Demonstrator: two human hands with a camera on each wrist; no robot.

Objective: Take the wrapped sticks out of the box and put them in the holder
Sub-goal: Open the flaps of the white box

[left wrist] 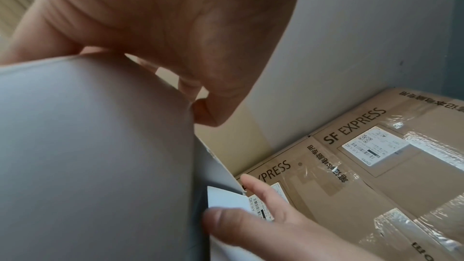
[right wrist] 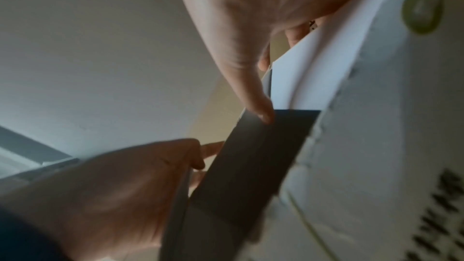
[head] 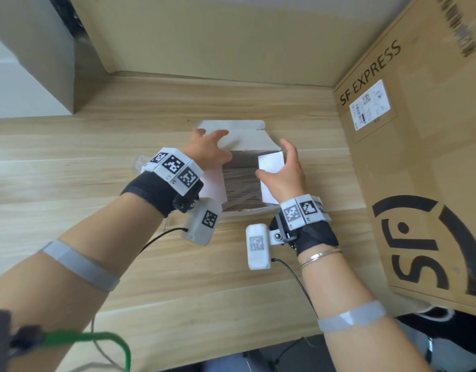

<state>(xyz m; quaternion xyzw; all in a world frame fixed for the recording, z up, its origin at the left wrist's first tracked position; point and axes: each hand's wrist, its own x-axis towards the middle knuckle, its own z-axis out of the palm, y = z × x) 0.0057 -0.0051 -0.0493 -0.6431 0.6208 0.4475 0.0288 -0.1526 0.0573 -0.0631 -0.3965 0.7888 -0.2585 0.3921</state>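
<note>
A small white box (head: 244, 139) lies open in the middle of the wooden table (head: 177, 264). Inside it lie several wrapped sticks (head: 240, 189) in pale brown paper. My left hand (head: 212, 149) rests with spread fingers on the folded-back lid, and its thumb lies against the left side flap (left wrist: 88, 146). My right hand (head: 282, 170) pinches the right side flap (head: 271, 162) between thumb and fingers; the left wrist view shows that pinch by the right hand (left wrist: 251, 215). No holder is visible that I can identify.
A large brown SF EXPRESS carton (head: 419, 157) stands close on the right. Something clear and crinkled (head: 140, 163) lies on the table just left of my left wrist. A wall runs behind the table, a grey block (head: 43, 63) stands far left, and the table's edge is near me.
</note>
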